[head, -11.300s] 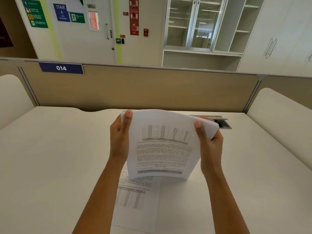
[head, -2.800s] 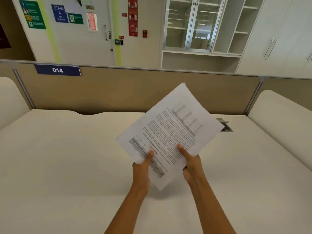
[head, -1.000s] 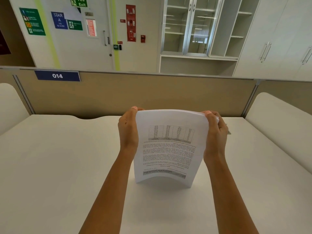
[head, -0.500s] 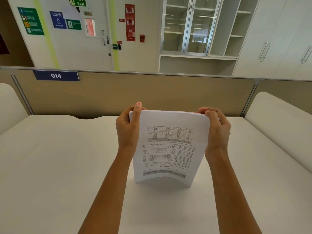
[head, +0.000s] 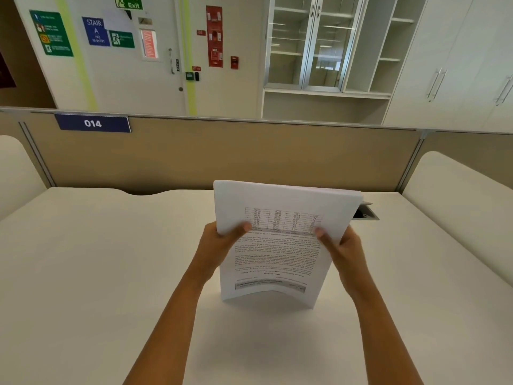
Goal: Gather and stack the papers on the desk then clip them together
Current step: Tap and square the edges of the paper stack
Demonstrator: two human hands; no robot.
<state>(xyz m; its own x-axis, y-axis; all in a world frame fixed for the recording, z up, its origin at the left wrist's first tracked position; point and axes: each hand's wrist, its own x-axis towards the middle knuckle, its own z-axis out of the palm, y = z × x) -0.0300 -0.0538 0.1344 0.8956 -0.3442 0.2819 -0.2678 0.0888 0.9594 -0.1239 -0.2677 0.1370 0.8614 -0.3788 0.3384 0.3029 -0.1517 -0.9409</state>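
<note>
A stack of white printed papers stands on its lower edge on the white desk, tilted towards me, with a table and upside-down text on the front sheet. My left hand grips the stack's left edge about halfway up, thumb on the front. My right hand grips the right edge at the same height, thumb on the front sheet. No clip shows in view.
A beige partition with a blue "014" label closes the desk's far side. A cable hatch sits in the desk just right of the stack. White rounded side panels flank the desk.
Both hands have slid down from the stack's top corners to its mid-height edges. The stack still stands on the desk in the same place.
</note>
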